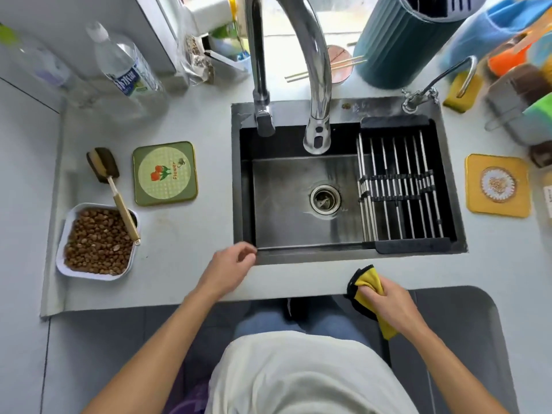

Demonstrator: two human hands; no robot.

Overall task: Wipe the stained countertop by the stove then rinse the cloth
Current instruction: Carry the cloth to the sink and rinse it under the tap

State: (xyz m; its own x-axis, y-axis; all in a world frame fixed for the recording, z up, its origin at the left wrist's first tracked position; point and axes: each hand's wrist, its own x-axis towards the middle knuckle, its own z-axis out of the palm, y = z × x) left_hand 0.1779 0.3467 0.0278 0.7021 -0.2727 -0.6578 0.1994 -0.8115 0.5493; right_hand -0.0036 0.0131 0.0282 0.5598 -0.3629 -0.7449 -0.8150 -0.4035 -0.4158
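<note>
Right hand [388,306] clenched around a yellow cloth [368,281] with black trim, bunched up, held at the near edge of the bench [191,240], just near-right of the sink [286,204]; part of the cloth hangs off below the hand over the bench edge. Left hand [230,265] holds nothing, fingers loosely curled, resting on the bench at the sink's near-left corner. No stove in view, so can't confirm the stained spot or whether it got wiped; the bench left of the sink shows only faint marks, hard to tell if those are stains. Faucet [316,85] arcs over the basin, no water stream visible; the basin floor looks wet around the drain [325,198]. Cloth is not under the tap and not in the sink. Judgement: person is standing at the sink with the cloth in hand, so probably wiping is done and the rinse is about to start, but could also be pre-wipe wetting. Left to do at least: get the cloth under the faucet, run water, rinse, wring. Tray of nuts [98,243], brush [103,165] and green coaster [165,173] sit left, well apart from the hands.
</note>
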